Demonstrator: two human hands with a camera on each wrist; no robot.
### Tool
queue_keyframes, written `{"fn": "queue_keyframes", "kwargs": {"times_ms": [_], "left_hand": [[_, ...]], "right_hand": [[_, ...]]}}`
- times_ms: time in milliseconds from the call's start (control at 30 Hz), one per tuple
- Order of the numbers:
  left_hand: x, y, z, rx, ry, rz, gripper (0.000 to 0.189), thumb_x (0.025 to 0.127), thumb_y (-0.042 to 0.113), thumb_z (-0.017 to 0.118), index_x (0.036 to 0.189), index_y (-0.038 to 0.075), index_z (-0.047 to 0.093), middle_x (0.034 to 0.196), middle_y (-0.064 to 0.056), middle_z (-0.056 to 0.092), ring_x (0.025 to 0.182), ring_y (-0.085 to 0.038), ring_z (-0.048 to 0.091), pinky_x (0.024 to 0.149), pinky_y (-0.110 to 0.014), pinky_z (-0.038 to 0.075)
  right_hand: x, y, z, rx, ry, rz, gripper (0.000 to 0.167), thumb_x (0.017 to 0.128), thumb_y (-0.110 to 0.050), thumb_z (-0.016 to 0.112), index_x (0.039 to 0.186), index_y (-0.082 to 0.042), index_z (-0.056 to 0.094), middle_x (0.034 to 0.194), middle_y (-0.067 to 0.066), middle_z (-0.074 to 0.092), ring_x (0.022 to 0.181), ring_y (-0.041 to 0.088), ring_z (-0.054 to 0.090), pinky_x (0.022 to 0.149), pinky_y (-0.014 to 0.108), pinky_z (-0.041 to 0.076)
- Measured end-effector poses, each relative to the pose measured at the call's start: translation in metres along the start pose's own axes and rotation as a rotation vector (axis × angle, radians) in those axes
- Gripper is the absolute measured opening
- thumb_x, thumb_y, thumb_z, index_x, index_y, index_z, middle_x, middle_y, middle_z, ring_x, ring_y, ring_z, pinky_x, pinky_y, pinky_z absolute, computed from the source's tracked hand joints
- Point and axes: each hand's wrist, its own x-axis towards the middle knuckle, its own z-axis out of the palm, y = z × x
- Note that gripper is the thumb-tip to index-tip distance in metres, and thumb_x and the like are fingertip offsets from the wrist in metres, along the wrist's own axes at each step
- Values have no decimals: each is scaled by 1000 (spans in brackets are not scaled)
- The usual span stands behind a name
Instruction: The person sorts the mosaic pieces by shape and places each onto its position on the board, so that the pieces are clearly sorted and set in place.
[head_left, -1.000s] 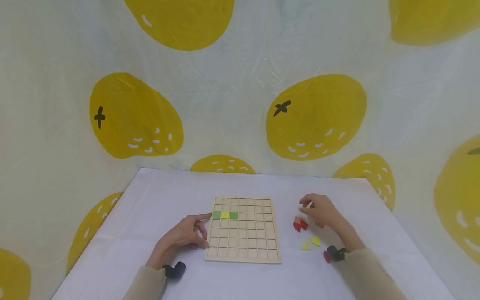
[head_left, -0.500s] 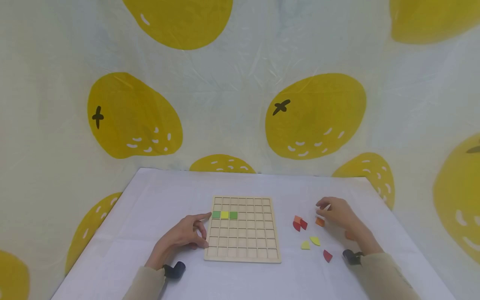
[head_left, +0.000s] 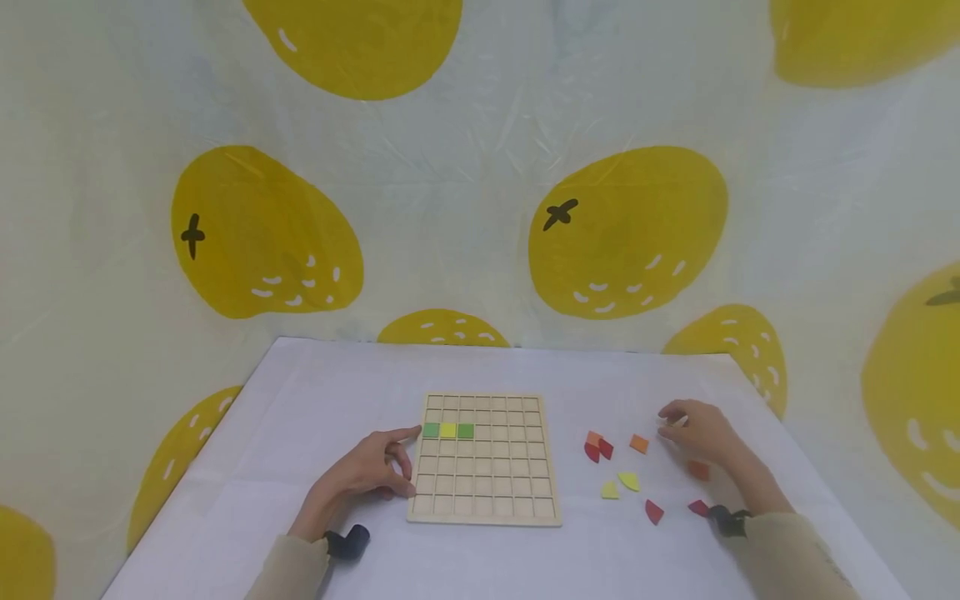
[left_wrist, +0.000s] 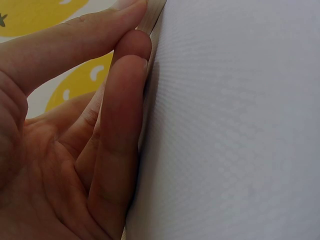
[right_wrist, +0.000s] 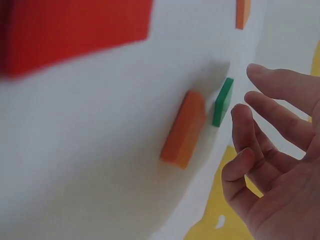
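– Starting at the left, what is that hand up to?
– The left hand (head_left: 367,463) touches the left edge of the wooden board (head_left: 483,467), forefinger and thumb stretched along it, the other fingers bent; it steadies rather than grasps, I'd say

– How much of the grid is filled?
– Three cells, side by side from the left end of the third row from the far edge: a pale green tile (head_left: 431,430), a yellow tile (head_left: 447,430), a darker green tile (head_left: 465,431). Every other cell is bare, so I'd judge it early going

– And what is left?
– Right of the board, on the white table (head_left: 330,400), an orange piece (head_left: 595,437) lies close against two red pieces (head_left: 606,449). Nearer the person are two yellow pieces (head_left: 628,481), then a second orange piece (head_left: 639,443) farther off and a red wedge (head_left: 654,512) closer in

– And the right hand?
– The right hand (head_left: 701,429) hovers farthest right, fingers loosely bent, nothing visible in them. The right wrist view shows a small green piece (right_wrist: 223,102) near its fingertips, unplaced too
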Motion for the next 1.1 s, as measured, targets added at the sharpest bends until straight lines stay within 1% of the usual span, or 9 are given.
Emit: {"fn": "queue_keyframes", "kwargs": {"times_ms": [100,200,267,367,467,533,600,767,1100], "left_hand": [[0,0,0,1,-2,0,103,66,8,93,157,9,43,84,-3,67,61,-15,55,58,-32,52],[0,0,0,-1,-2,6,103,67,8,93,157,9,43,84,-3,67,62,-15,56,58,-32,53],[0,-1,-1,-1,-3,13,103,67,7,93,157,8,43,84,-3,67,62,-15,56,57,-32,53],[0,-2,-1,-1,-5,24,103,67,7,92,157,8,43,84,-2,67,62,-15,56,57,-32,53],[0,-3,-1,-5,-8,32,103,67,6,92,157,7,43,83,-3,67,61,-15,56,56,-32,53],[0,-3,-1,-6,-8,30,102,67,7,92,157,7,43,83,-3,67,61,-15,56,56,-32,52],[0,-2,0,-6,-6,23,103,67,7,92,157,8,43,84,-3,67,61,-15,56,57,-32,52],[1,-2,0,-13,-5,15,103,67,8,93,157,8,43,84,-3,67,63,-15,57,57,-32,52],[1,-3,0,-18,-9,24,103,67,7,93,157,7,43,84,-3,67,63,-15,56,57,-32,52]], "right_hand": [[-2,4,-1,4,-12,36,44,93,-26,76,130,-5,65,122,21,67,97,29,61,78,39,58],[-3,6,-3,-4,-6,32,43,93,-24,76,128,-2,65,121,24,67,95,30,61,76,40,57],[-4,8,-4,-14,8,22,41,92,-21,76,127,-1,66,121,24,67,95,31,62,78,43,57],[-6,10,-4,-32,26,14,40,92,-20,76,126,-1,67,121,25,68,99,34,63,84,50,57],[-7,11,-5,-30,24,34,41,93,-22,76,127,-1,66,122,26,67,104,39,63,87,55,56],[-7,11,-6,-24,18,49,42,93,-23,76,127,0,66,122,26,66,106,41,62,88,56,56],[-8,11,-7,-20,14,55,40,93,-23,76,125,0,67,121,26,67,105,40,62,87,56,56],[-8,12,-7,-13,13,48,35,94,-22,75,121,-2,69,116,23,68,99,34,62,83,51,56],[-6,15,-6,-15,11,43,37,94,-25,76,122,-2,69,113,19,70,97,31,62,83,49,57]]}}
